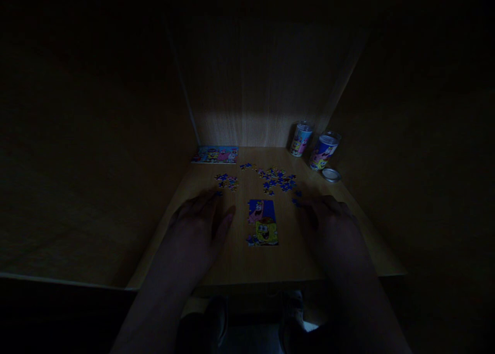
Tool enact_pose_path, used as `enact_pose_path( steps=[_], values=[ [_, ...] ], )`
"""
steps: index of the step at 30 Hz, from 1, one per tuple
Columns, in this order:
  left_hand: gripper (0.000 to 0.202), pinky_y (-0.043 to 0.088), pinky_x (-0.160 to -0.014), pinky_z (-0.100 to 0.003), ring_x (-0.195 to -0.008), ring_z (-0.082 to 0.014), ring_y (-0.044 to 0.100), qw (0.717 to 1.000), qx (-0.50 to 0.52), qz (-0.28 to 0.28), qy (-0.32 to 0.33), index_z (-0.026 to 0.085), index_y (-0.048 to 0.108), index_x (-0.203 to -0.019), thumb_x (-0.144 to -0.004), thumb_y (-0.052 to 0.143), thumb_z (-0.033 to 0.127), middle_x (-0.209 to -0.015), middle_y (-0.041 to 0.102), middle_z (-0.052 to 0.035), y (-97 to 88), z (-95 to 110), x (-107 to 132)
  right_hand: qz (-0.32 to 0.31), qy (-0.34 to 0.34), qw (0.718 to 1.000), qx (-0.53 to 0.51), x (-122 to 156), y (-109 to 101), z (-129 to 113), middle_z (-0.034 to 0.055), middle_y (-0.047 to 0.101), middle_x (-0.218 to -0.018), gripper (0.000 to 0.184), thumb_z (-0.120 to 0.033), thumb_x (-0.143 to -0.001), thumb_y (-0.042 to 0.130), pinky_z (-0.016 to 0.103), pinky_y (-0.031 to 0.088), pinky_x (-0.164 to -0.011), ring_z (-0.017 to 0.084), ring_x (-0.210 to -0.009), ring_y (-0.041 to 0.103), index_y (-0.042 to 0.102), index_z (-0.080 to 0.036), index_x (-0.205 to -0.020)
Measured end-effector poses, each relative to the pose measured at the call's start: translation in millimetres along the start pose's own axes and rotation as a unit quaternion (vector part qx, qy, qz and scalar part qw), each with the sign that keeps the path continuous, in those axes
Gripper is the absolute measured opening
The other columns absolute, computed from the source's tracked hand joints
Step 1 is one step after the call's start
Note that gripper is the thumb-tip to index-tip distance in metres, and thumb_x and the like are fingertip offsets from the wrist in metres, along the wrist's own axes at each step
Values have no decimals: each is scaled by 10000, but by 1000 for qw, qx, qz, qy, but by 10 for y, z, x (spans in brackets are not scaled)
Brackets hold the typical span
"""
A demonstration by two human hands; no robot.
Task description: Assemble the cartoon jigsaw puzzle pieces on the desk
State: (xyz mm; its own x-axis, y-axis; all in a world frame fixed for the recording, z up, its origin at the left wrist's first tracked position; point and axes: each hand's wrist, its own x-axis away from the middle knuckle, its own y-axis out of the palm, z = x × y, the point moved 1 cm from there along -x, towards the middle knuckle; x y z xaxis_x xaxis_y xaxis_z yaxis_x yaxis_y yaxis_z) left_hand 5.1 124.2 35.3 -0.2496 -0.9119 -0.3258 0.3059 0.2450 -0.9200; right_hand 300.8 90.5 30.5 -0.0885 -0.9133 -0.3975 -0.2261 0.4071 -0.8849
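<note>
A partly joined jigsaw puzzle (265,222) lies flat between my hands, showing a pink and a yellow cartoon figure on blue. My left hand (191,222) rests to its left, thumb spread away from the fingers. By those fingertips is a blue puzzle piece (218,193), and I cannot tell if they touch it. On the right, my right hand (332,222) has its fingertips closed at another blue puzzle piece (295,202). Loose puzzle pieces (276,179) are scattered beyond the joined part, with a smaller group of pieces (228,181) at the left.
Two clear-topped picture cans, a farther can (300,140) and a nearer can (324,152), stand at the back right. A round metal lid (331,175) lies beside them. At the back left is a cartoon picture strip (215,154). Wooden panels (251,86) enclose the table (240,269); the light is dim.
</note>
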Motion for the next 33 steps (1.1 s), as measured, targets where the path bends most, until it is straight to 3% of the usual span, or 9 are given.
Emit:
enact_pose_path(
  steps=[15, 21, 23, 28, 33],
  values=[
    [386, 563, -1195, -585, -1338, -356, 703, 999, 37, 11, 38, 201, 792, -1336, -1114, 595, 448, -1453, 762, -125, -27, 25, 7, -11, 4, 1000, 13, 1, 6, 16, 151, 756, -1188, 277, -320, -1107, 552, 489, 533, -954, 346, -1097, 677, 798, -235, -1201],
    [404, 539, -1218, -577, -1356, -347, 689, 998, 32, 1, 59, 199, 776, -1373, -1124, 563, 436, -1485, 748, -115, -41, 36, -9, -3, -10, 1000, -10, 2, 28, 43, 159, 755, -1180, 318, -340, -1105, 519, 491, 524, -929, 344, -1102, 673, 794, -238, -1229],
    [427, 522, -1229, -589, -1380, -361, 673, 999, 11, 9, 38, 194, 749, -1410, -1123, 550, 440, -1490, 740, -129, -53, 25, -7, -2, -6, 1000, -5, 4, 27, 38, 160, 756, -1180, 308, -339, -1105, 522, 487, 522, -924, 343, -1089, 674, 797, -236, -1200],
    [420, 569, -1115, -629, -1260, -416, 713, 990, -83, 55, -96, 127, 753, -1330, -1104, 456, 320, -1346, 770, -211, -37, -63, 31, -9, 5, 1000, 9, 4, 8, 11, 151, 759, -1195, 280, -324, -1108, 546, 477, 522, -926, 341, -1087, 676, 794, -231, -1199],
    [416, 561, -1137, -613, -1295, -412, 698, 987, -114, 56, -95, 135, 725, -1370, -1035, 501, 237, -1388, 754, -216, 10, -111, 68, -18, 10, 1000, 1, -1, 3, 15, 149, 758, -1237, 283, -315, -1112, 552, 491, 526, -958, 348, -1119, 674, 789, -233, -1243]
  ],
)
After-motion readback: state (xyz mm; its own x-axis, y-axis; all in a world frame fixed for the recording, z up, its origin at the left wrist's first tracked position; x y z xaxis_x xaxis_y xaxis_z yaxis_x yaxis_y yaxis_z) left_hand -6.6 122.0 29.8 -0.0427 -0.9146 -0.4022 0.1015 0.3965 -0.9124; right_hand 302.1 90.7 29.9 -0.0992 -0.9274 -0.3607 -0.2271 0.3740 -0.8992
